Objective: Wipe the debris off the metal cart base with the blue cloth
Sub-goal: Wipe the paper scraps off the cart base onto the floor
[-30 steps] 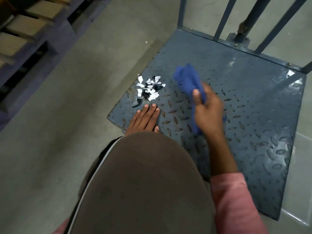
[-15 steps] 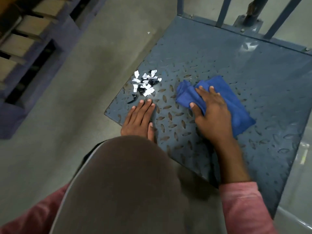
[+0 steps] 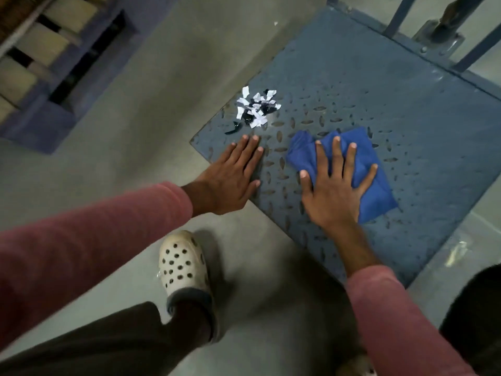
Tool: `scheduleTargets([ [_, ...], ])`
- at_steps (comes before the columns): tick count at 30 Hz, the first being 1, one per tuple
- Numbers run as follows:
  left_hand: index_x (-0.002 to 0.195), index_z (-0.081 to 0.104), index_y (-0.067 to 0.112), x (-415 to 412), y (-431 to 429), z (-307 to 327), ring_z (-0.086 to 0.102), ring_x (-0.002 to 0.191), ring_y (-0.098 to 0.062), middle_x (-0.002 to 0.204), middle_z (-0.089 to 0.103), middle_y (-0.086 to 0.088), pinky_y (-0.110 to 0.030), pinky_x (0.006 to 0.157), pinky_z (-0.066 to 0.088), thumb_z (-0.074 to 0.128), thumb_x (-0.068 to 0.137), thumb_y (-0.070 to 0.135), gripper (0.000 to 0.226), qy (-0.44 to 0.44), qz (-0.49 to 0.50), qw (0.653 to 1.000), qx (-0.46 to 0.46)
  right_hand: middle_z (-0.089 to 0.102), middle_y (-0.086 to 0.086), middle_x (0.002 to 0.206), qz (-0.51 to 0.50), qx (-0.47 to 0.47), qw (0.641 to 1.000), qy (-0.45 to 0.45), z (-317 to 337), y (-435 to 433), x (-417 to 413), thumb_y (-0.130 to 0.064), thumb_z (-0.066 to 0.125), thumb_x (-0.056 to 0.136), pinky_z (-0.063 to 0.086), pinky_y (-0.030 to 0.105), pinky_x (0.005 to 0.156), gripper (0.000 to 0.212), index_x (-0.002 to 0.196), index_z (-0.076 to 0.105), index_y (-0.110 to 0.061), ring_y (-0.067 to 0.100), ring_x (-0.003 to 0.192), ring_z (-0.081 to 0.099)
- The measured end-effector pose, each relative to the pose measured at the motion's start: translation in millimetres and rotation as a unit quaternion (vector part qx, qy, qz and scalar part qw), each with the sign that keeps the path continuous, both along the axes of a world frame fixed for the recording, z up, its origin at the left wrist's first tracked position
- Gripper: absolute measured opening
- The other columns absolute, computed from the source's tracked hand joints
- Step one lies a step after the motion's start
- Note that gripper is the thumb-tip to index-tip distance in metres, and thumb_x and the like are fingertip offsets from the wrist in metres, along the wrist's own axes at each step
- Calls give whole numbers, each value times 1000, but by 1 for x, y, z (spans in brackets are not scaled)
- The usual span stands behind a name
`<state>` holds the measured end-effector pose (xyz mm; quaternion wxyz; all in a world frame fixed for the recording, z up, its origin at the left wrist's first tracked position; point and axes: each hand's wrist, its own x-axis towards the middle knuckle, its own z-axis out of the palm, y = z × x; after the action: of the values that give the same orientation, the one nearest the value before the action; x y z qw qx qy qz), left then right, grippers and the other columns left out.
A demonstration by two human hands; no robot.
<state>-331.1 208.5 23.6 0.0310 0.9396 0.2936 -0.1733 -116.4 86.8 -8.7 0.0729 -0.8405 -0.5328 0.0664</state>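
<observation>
The metal cart base is a blue-grey tread plate. A small heap of white and black paper scraps lies near its left corner. The blue cloth is spread flat on the plate, right of the scraps. My right hand presses on the cloth with fingers straight and spread. My left hand rests flat on the plate's corner, fingertips just short of the scraps, touching none of them.
The cart's upright bars rise at the far edge. A purple wooden pallet lies on the concrete floor to the left. My foot in a white perforated clog stands on the floor beside the cart's near edge.
The right hand brought the bunched cloth down from mid-air onto the plate and now presses it flat with spread fingers. The view has shifted, and my knee no longer covers the arms.
</observation>
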Motion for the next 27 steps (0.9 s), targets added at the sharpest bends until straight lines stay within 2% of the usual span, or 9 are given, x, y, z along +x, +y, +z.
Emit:
scheduleTargets([
  [4, 166, -6, 5, -2, -37, 0, -9, 162, -33, 173, -9, -20, -50, 132, 6, -2, 104, 53, 78, -56, 119, 991, -21, -8, 0, 171, 52, -50, 997, 25, 6, -4, 8, -65, 5, 99, -3, 66, 121, 71, 162, -4, -33, 25, 157, -10],
  [7, 165, -4, 3, 4, -55, 1, -8, 162, -33, 173, -7, -20, -47, 133, 4, -3, 104, 52, 78, -75, 171, 982, -14, -14, -3, 170, 73, -68, 994, 54, 12, -9, 5, -67, -2, 96, -6, 62, 122, 71, 161, -8, -37, 21, 156, -16],
  [9, 164, -4, 1, 6, -60, 1, -7, 162, -34, 173, -7, -21, -46, 133, 2, -2, 105, 50, 77, -77, 180, 981, -12, -12, -2, 171, 133, -58, 988, 43, 12, -16, 0, -66, 3, 99, -6, 61, 123, 69, 161, -7, -36, 22, 157, -13],
  [12, 164, 0, -2, 2, -59, -2, -3, 162, -36, 173, -2, -23, -48, 133, 5, 3, 108, 46, 73, -64, 166, 984, 29, -1, -2, 171, 269, -31, 962, -22, 5, -24, 3, -64, 15, 103, 5, 60, 123, 68, 162, 2, -34, 24, 158, -5],
  [15, 164, 6, -3, 1, -59, -3, 3, 162, -37, 173, 4, -24, -49, 132, 8, 10, 110, 44, 72, -62, 167, 983, 47, 5, -8, 171, 339, -29, 940, -26, 5, -4, 23, -65, 16, 104, 7, 53, 125, 65, 162, 8, -37, 19, 158, -2],
  [18, 164, 10, -2, 5, -63, -2, 6, 162, -36, 173, 8, -22, -50, 132, 9, 12, 109, 47, 74, -61, 194, 978, 56, 8, -10, 170, 328, -25, 945, -6, 4, 16, 35, -65, 17, 103, 9, 49, 126, 64, 161, 13, -39, 18, 158, 0],
  [20, 165, 6, -1, 7, -67, -2, 4, 162, -34, 173, 5, -21, -49, 132, 7, 7, 108, 49, 76, -55, 224, 972, 51, 12, -9, 170, 297, -25, 954, 9, 4, 22, 33, -65, 18, 103, 11, 49, 126, 65, 161, 16, -37, 19, 158, 2],
  [24, 165, -4, 3, 13, -75, -4, -7, 162, -32, 174, -7, -17, -50, 132, 1, -7, 103, 52, 79, -39, 264, 962, 51, 4, -10, 171, 252, -39, 966, 42, 12, 26, 26, -69, 16, 99, 2, 52, 126, 68, 161, 10, -40, 19, 158, -4],
  [27, 165, -5, 3, 13, -75, -8, -9, 162, -31, 174, -11, -18, -50, 131, 1, -10, 101, 52, 81, -36, 272, 960, 61, 1, -6, 171, 132, -38, 989, 52, 14, -2, 5, -67, 21, 102, -4, 56, 125, 67, 161, 4, -40, 26, 158, -5],
])
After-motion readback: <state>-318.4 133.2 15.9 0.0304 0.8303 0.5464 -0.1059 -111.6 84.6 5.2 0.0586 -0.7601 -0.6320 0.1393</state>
